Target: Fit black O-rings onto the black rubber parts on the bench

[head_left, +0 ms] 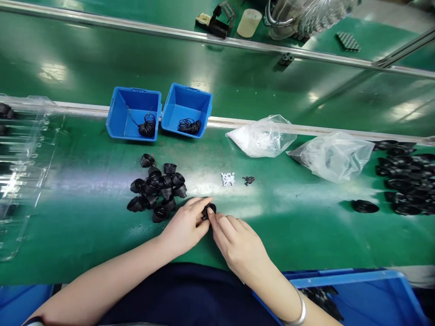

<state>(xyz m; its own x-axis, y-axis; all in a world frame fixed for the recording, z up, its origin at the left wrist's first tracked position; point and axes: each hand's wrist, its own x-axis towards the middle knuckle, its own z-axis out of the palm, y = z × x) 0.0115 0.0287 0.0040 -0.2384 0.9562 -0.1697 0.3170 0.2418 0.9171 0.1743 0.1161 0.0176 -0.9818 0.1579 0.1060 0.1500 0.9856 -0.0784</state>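
My left hand (pixel 185 226) is closed around a small black cup-shaped plastic part (pixel 209 208), its round opening facing up. Against the rim and inside of that opening press the fingertips of my right hand (pixel 236 244), closed; whether they pinch some smaller piece is hidden. To the left of my hands lies a pile of similar black cup-shaped parts (pixel 165 183). Just beyond my hands are a patch of small white pieces (pixel 227 179) and a little heap of small dark pieces (pixel 248 181).
Two blue bins (pixel 117 113) (pixel 186 104) with coiled black cords stand at the back. Clear bags (pixel 260 136) (pixel 335 156) lie to their right. Black round parts (pixel 408 181) are piled far right, clear plastic trays (pixel 27 172) far left. A blue crate (pixel 377 290) sits below the table edge.
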